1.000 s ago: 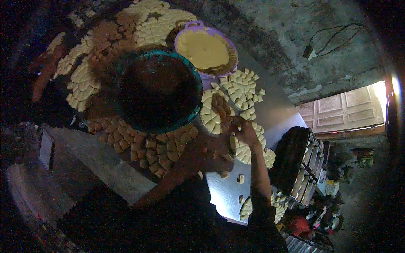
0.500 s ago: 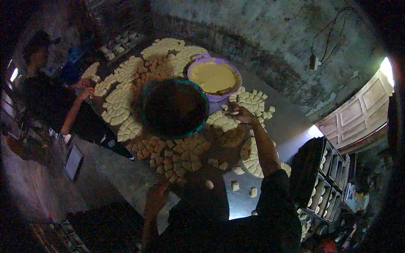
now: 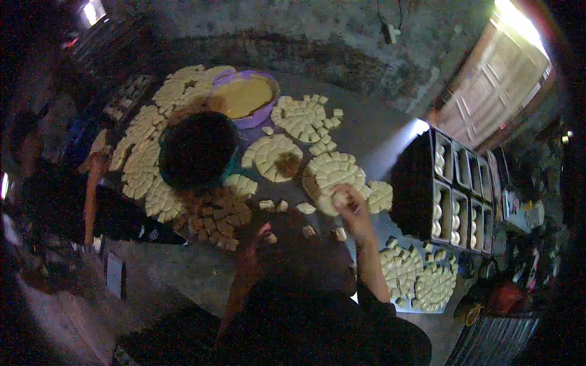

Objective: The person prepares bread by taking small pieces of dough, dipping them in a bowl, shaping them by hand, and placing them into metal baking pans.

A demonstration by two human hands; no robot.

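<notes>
Right hand (image 3: 352, 208) pinches dough piece (image 3: 339, 198) by cut round (image 3: 336, 169), laid flat seemingly for easy reach; left hand (image 3: 256, 240), grip indiscernible.

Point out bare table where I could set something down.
Bare tabletop lies between the dough round right of the purple basin, the wall and the black trays. Crowded: left of and below the teal basin, packed with dough pieces.
</notes>
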